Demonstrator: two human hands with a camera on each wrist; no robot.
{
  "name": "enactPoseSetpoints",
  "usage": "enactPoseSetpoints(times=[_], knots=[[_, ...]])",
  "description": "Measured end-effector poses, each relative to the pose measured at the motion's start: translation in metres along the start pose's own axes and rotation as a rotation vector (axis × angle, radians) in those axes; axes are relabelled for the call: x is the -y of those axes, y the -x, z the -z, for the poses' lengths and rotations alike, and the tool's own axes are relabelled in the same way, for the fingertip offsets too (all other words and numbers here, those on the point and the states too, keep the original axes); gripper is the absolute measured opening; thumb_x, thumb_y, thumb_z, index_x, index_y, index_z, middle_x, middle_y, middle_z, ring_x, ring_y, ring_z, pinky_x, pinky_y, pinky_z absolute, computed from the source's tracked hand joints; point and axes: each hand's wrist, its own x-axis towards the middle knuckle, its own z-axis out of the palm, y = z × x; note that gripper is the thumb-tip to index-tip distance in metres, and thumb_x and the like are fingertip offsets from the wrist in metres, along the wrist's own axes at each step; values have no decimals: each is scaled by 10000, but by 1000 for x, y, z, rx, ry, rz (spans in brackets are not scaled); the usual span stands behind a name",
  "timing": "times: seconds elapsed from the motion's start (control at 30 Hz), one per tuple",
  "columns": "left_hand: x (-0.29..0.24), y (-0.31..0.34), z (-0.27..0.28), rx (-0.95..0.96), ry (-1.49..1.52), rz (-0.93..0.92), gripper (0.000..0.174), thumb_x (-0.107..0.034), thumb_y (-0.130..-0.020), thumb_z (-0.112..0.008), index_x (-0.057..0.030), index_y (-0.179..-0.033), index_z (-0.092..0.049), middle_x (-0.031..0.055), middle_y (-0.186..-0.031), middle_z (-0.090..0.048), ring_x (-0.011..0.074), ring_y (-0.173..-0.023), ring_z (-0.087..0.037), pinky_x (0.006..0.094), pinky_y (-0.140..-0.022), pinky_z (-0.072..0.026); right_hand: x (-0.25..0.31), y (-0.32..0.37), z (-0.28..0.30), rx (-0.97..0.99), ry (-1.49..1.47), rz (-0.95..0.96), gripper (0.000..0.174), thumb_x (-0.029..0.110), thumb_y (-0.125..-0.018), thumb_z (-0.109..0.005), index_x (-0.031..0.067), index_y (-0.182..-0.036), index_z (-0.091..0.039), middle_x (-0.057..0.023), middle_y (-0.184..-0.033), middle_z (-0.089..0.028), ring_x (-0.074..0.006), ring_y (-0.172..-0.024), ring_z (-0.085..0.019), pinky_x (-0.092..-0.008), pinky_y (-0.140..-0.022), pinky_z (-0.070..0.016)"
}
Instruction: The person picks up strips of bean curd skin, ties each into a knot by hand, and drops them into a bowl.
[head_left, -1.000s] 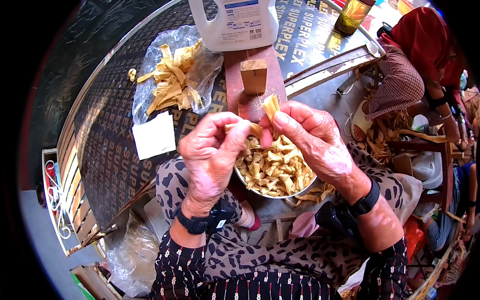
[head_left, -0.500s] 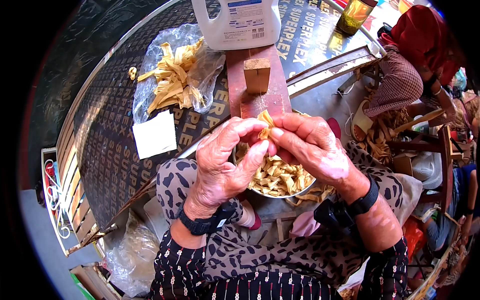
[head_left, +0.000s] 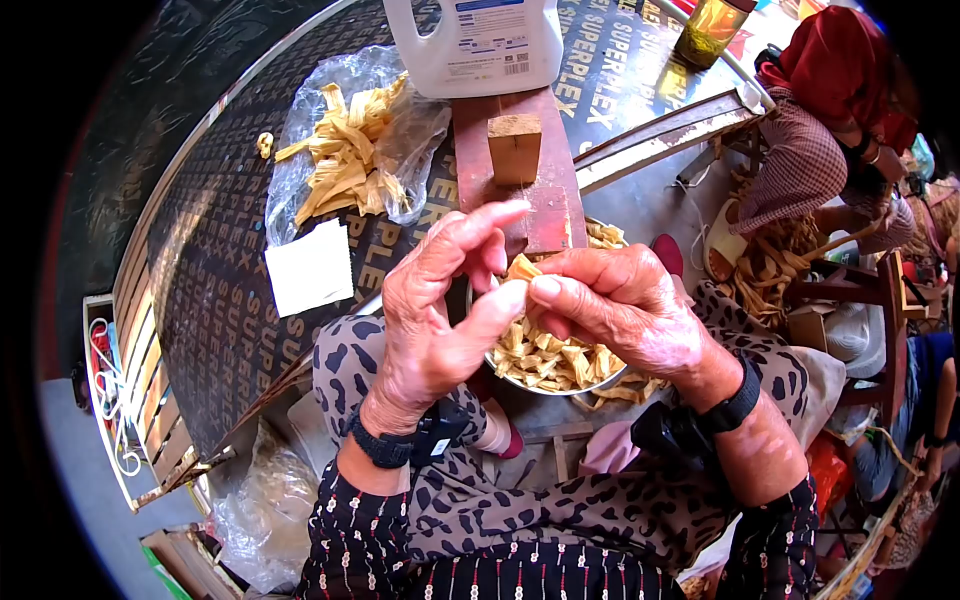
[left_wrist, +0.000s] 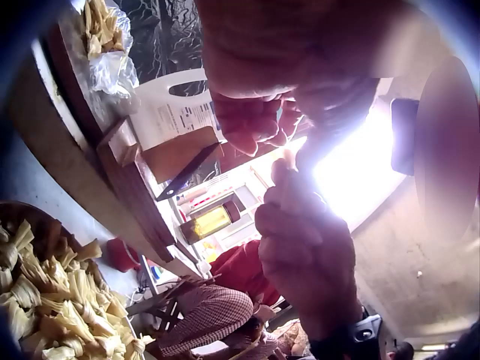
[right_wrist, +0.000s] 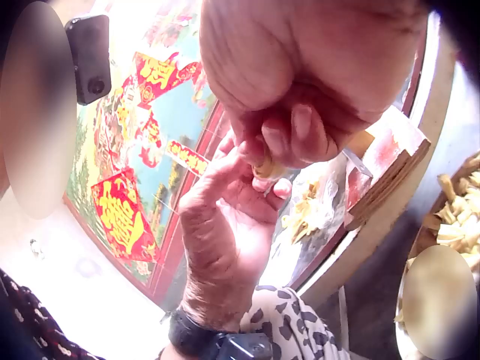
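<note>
Between the two hands, over the bowl, is a small folded yellow strip (head_left: 522,268). The right hand (head_left: 630,310) pinches it between thumb and index finger. The left hand (head_left: 435,310) has its thumb tip against the piece, its index finger raised and extended above and its other fingers loosely bent. In the right wrist view a bit of the yellow strip (right_wrist: 270,169) shows between the fingertips. Below the hands a round metal bowl (head_left: 545,390) holds many knotted yellow pieces (head_left: 560,362), partly hidden by the hands.
A red wooden board (head_left: 480,150) with an upright wood block (head_left: 514,155) lies ahead, a white jug (head_left: 480,50) behind it. Strips on plastic (head_left: 345,150) and a white cloth (head_left: 310,268) are at left. Another person (head_left: 840,90) sits at right.
The hands first came together around the strip above the bowl. Since then the left index finger has lifted off and extended, and the right hand has kept its pinch.
</note>
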Motion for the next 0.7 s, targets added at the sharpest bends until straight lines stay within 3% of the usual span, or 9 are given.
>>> enactPoseSetpoints(times=[0.2,0.33,0.43,0.5,0.63,0.7], knots=[[-1,0,-1,76,25,4,113,-38,-792,-648,-9,-901,-655,73,-856,-630,156,-778,-588,260,-715,-458,4,1,-2,-18,-67,-55,300,237,-943,-513,9,-772,-606,32,-605,-512,-23,-541,-414,-206,-472,-325],[0,-1,2,108,-16,9,132,-50,-785,-662,-10,-909,-647,80,-843,-636,172,-800,-606,270,-725,-470,-2,-1,0,-20,-55,-62,301,240,-943,-513,10,-774,-609,32,-605,-515,-22,-541,-418,-199,-471,-324],[0,-1,-1,96,-47,-88,142,-41,-779,-661,-11,-916,-640,78,-825,-628,168,-776,-602,266,-703,-471,-1,-1,-2,-45,-88,-77,301,242,-942,-515,9,-778,-611,31,-605,-518,-20,-538,-417,-198,-468,-325],[-7,1,-1,127,-81,49,163,-23,-767,-662,-13,-927,-634,76,-797,-620,170,-767,-599,266,-681,-473,-2,-2,-2,-70,-121,-100,309,248,-944,-509,8,-783,-617,26,-601,-526,-23,-528,-418,-201,-462,-327],[2,1,-1,88,-155,-125,130,3,-751,-663,-4,-872,-616,73,-773,-610,169,-718,-593,259,-647,-468,-4,-4,0,-31,-41,-126,316,247,-946,-501,2,-785,-619,20,-599,-534,-28,-522,-426,-204,-461,-333],[2,2,-2,71,-169,-124,114,9,-751,-664,-2,-851,-609,75,-771,-610,172,-702,-593,259,-641,-466,-4,-5,-1,-61,3,-63,321,245,-948,-494,-5,-792,-622,18,-593,-536,-32,-521,-435,-205,-465,-340]])
